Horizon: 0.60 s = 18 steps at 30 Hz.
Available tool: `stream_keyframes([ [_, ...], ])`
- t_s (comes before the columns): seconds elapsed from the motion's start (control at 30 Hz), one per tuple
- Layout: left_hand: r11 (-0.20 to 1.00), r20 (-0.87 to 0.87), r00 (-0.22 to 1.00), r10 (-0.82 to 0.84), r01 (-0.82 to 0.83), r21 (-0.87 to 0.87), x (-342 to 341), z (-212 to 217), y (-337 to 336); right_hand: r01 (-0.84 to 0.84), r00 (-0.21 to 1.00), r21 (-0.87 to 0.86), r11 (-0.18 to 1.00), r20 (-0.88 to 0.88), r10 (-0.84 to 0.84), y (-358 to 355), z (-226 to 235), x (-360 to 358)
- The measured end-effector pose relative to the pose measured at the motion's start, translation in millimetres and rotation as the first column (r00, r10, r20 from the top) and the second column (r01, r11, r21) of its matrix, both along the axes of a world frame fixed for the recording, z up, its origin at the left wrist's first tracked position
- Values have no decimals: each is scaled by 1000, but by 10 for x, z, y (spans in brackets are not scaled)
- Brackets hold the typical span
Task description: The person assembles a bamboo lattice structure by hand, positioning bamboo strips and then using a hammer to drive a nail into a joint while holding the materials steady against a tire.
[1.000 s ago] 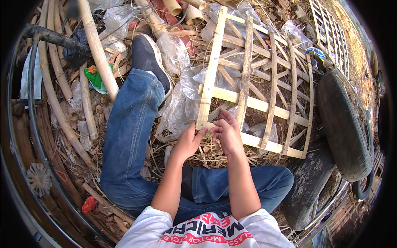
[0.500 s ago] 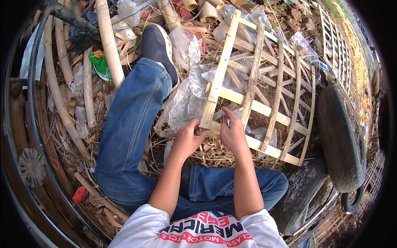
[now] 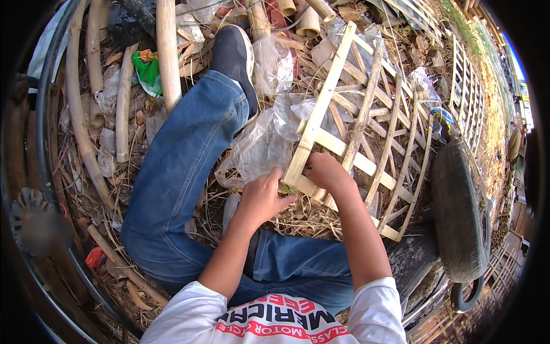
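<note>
A pale bamboo lattice frame (image 3: 366, 120) lies tilted over straw in front of me. My left hand (image 3: 260, 198) rests at its near corner, fingers curled against the end of the long side slat, with a bit of green showing under the fingertips. My right hand (image 3: 326, 172) grips the same corner from the right, fingers closed around a slat joint. What the fingers pinch is hidden. My left leg in blue jeans (image 3: 183, 160) stretches forward, ending in a black shoe (image 3: 232, 57).
Crumpled clear plastic (image 3: 258, 143) lies beside the frame. Thick bamboo poles (image 3: 166, 51) and cut tubes lie at the left and top. An old tyre (image 3: 458, 212) sits at the right, with more lattice panels (image 3: 464, 86) beyond. Straw and litter cover the ground.
The view has shifted, so the frame and leg sit higher and more left. Both hands stay at the frame's near corner; the right hand has closed tighter on the joint.
</note>
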<state>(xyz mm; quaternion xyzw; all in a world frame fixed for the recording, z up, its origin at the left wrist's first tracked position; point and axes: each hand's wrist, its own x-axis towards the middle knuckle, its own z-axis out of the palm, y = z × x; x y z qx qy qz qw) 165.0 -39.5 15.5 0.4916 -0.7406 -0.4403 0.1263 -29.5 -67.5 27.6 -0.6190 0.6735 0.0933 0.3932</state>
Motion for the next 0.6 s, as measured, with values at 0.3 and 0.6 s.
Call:
stream_keyframes([
  [0.3, 996, 76, 997, -12, 5, 93, 33, 123, -30, 45, 976, -375, 926, -180, -120, 240, -11, 109],
  [0.6, 987, 106, 993, -53, 36, 156, 41, 196, -41, 77, 971, -366, 927, -185, -154, 262, 142, 202],
])
